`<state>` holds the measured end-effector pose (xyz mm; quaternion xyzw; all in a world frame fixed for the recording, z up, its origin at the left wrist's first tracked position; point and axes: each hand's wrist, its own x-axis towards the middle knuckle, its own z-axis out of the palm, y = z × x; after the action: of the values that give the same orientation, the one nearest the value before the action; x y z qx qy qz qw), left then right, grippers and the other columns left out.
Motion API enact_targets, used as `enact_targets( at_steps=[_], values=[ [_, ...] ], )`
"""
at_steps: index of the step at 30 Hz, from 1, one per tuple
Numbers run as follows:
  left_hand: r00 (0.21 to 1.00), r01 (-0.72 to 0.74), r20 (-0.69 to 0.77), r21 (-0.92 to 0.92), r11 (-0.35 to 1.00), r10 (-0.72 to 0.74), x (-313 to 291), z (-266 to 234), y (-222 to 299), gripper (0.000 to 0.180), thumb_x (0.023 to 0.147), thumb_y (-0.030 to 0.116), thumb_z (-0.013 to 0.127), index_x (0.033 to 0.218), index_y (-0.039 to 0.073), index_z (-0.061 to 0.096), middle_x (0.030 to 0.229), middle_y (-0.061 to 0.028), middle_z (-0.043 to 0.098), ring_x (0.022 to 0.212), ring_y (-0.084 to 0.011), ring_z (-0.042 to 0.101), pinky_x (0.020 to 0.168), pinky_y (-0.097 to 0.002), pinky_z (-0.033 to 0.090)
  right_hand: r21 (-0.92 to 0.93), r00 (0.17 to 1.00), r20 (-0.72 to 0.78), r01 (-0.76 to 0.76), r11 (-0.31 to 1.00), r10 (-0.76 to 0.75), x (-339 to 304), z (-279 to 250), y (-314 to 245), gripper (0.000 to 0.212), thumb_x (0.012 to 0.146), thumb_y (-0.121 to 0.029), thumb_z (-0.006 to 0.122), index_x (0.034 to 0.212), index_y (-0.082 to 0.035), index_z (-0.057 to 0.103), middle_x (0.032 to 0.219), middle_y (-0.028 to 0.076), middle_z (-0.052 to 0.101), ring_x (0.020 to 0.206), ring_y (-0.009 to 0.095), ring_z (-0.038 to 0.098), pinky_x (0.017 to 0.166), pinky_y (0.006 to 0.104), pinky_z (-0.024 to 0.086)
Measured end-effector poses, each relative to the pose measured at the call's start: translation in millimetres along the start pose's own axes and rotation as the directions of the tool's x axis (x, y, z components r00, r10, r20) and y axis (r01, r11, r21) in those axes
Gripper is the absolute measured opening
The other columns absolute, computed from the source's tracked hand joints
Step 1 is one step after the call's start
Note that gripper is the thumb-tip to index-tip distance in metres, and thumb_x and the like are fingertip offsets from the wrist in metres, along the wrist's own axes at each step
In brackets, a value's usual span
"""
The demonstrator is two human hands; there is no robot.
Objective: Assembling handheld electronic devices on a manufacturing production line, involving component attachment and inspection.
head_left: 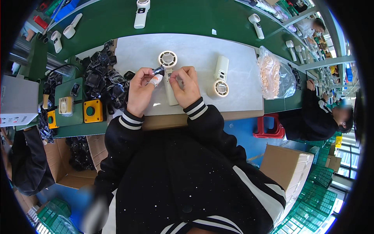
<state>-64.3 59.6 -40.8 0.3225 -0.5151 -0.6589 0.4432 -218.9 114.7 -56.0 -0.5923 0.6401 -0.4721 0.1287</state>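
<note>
A white handheld fan (170, 94) lies on the pale work board in front of me, its round grille pointing away. My left hand (139, 91) pinches a small dark glossy part (158, 70) just left of the fan's neck. A white wrap (156, 80) covers one of its fingertips. Over the upper handle, my right hand (187, 86) is closed with its fingertips together; whatever they hold is too small to make out. To the right, a second handheld fan (221, 69) rests with its grille toward me.
Left of the board is a heap of black parts (103, 74), near a yellow box with a green button (92, 111). A clear bag of beige pieces (270, 74) lies right. More fans (142, 15) sit on the green belt (187, 19). A person (311, 113) sits at right.
</note>
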Motion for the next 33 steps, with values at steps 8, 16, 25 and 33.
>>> enact_targets(
  at_steps=[8, 16, 25, 33],
  values=[
    [0.997, 0.043, 0.062, 0.106, 0.993, -0.050, 2.6, -5.0, 0.1, 0.021, 0.087, -0.009, 0.052, 0.105, 0.002, 0.054, 0.098, -0.0035, 0.056, 0.085, -0.0104, 0.052, 0.080, -0.0211, 0.043, 0.131, 0.988, -0.138, -0.044, 0.990, 0.063, 2.7, 5.0, 1.2, 0.019, 0.082, -0.001, 0.061, 0.100, -0.004, 0.056, 0.098, 0.007, 0.048, 0.081, 0.017, 0.048, 0.074, 0.0259, 0.042],
    [0.997, 0.019, 0.067, 0.139, 0.990, -0.028, 3.5, 0.2, -0.9, 0.017, 0.086, -0.006, 0.056, 0.101, 0.003, 0.057, 0.091, -0.0015, 0.057, 0.079, -0.0076, 0.051, 0.072, -0.0178, 0.041, 0.179, 0.993, -0.005, -0.112, 0.977, 0.115, 6.2, -2.7, 9.7, 0.019, 0.083, -0.002, 0.061, 0.101, -0.005, 0.055, 0.096, 0.005, 0.049, 0.080, 0.015, 0.047, 0.073, 0.0249, 0.042],
    [0.998, 0.020, 0.057, 0.179, 0.984, -0.031, 2.4, 8.3, 6.1, 0.019, 0.085, -0.005, 0.056, 0.102, 0.002, 0.058, 0.093, -0.0030, 0.059, 0.079, -0.0076, 0.052, 0.071, -0.0194, 0.042, 0.465, 0.976, 0.154, -0.207, 0.861, 0.152, 17.3, -17.5, -3.3, 0.010, 0.084, -0.005, 0.063, 0.091, -0.005, 0.056, 0.077, 0.001, 0.052, 0.068, 0.012, 0.045, 0.065, 0.0226, 0.041],
    [0.990, -0.130, 0.072, 0.777, 0.616, 0.118, 5.2, 6.1, -5.6, 0.023, 0.086, 0.010, 0.059, 0.108, 0.006, 0.060, 0.093, -0.0056, 0.062, 0.082, -0.0193, 0.056, 0.074, -0.0305, 0.044, 0.145, 0.897, 0.396, -0.273, 0.951, 0.197, 27.6, -27.6, 10.1, 0.009, 0.085, -0.007, 0.063, 0.087, -0.005, 0.054, 0.068, 0.001, 0.052, 0.060, 0.011, 0.044, 0.058, 0.0225, 0.039]
  ],
)
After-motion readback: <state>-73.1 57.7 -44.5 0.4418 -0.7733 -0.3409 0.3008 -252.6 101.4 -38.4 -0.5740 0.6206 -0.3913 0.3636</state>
